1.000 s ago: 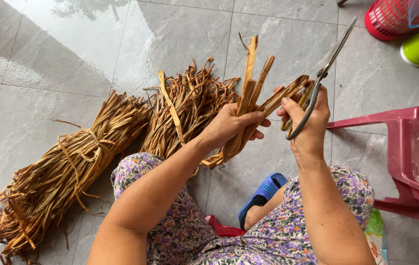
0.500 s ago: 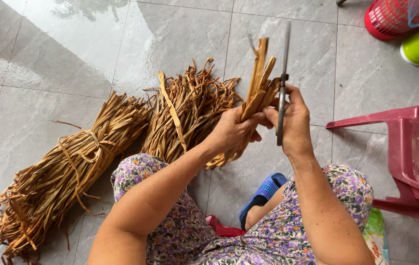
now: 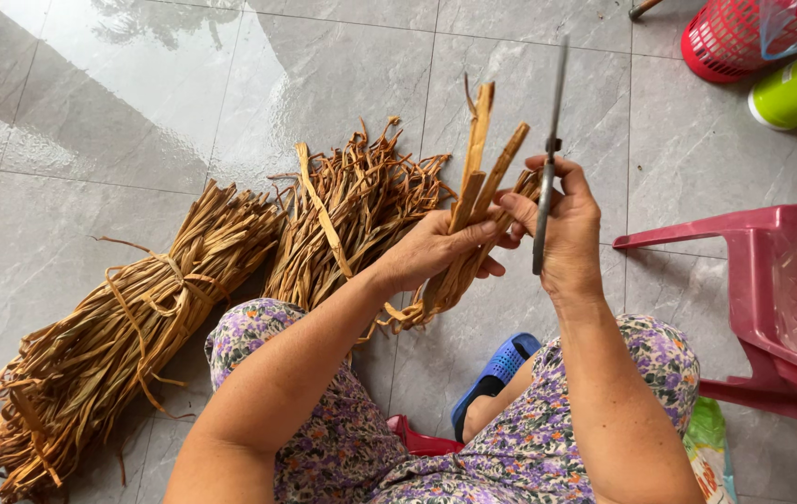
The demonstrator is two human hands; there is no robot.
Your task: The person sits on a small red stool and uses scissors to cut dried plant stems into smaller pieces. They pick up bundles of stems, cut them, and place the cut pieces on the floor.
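Nearest, floral-print knees and a blue sandal (image 3: 496, 375) on the grey tiled floor (image 3: 137, 112). Above the lap, left hand (image 3: 436, 250) clenched around a small sheaf of dried brown strips (image 3: 475, 182), ends pointing up and away. Just beside, right hand (image 3: 566, 229) grasping scissors (image 3: 548, 163), blades upright, seen edge-on. Beyond, 2 tied bundles of dried strips (image 3: 221, 271) lying on the floor. Far right, pink plastic chair (image 3: 781, 289), red basket (image 3: 725, 42), green container (image 3: 795, 93).
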